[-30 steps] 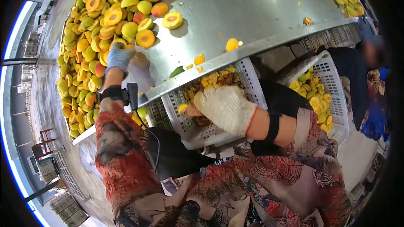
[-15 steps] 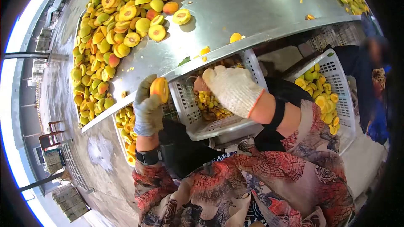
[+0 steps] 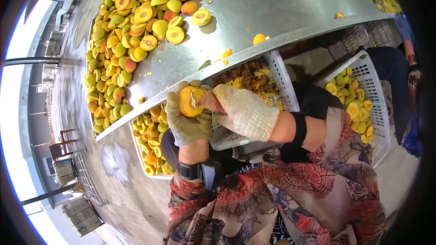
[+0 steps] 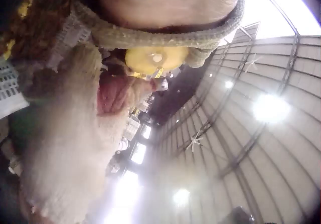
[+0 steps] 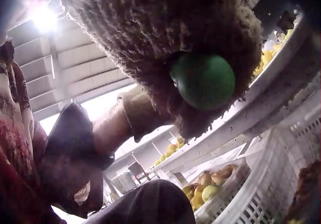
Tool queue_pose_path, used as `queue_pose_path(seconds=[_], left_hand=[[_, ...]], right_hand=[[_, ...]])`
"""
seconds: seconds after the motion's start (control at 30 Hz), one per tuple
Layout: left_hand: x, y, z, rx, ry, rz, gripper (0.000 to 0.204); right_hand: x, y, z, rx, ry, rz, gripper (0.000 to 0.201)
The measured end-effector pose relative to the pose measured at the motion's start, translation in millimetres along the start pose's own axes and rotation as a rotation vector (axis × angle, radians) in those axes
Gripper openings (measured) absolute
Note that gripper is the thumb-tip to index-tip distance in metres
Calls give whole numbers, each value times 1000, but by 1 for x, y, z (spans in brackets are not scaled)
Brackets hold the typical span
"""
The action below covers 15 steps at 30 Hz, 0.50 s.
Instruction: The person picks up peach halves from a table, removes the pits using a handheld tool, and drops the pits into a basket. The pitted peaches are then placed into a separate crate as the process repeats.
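In the head view my gloved left hand (image 3: 188,124) grips a yellow peach half (image 3: 187,104) above the table's near edge, its cut face showing. My right hand (image 3: 247,111), in a white knitted glove with bare fingertips, meets it from the right. The right hand holds a pitting tool whose curved metal loop (image 3: 197,97) lies against the cut face. Its round green handle end (image 5: 203,81) pokes out of the fist in the right wrist view. The left wrist view shows the peach half (image 4: 155,59) beyond the glove cuff, close to the right fingertips.
A metal table (image 3: 268,0) bears a large heap of peach halves (image 3: 122,31). Below its edge stand a white crate (image 3: 287,81) of brown and yellow scraps and a crate of peach halves (image 3: 152,140). Another crate (image 3: 379,104) and a person (image 3: 395,77) are at right.
My left hand has come from the heap with a peach half, over the table edge to my right hand. The tool's loop is now at the cut face.
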<state>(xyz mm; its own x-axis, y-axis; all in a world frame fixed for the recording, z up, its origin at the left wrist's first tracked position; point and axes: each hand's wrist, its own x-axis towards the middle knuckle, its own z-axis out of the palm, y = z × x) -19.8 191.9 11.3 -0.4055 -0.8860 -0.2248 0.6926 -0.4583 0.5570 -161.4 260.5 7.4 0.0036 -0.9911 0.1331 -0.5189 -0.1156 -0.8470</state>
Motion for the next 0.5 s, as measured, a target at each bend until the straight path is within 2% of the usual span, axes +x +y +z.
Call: queue_pose_path(seconds=[0.07,0.27,0.33,0.43,0.5], left_hand=[[-2,-4,2,49,16,37,47],[-11,-10,18,213,70,127,45],[-14,-10,21,255,46,128,42],[-18,-14,23,214,30,188,39],[-19,-16,26,226,37,209,38]], right_hand=[[-1,-3,-1,6,42,19,26],[-2,-4,5,-65,-10,61,25],[-5,-9,2,45,-94,110,29],[-4,-7,9,108,-82,26,40],[0,-7,10,130,-93,58,44]])
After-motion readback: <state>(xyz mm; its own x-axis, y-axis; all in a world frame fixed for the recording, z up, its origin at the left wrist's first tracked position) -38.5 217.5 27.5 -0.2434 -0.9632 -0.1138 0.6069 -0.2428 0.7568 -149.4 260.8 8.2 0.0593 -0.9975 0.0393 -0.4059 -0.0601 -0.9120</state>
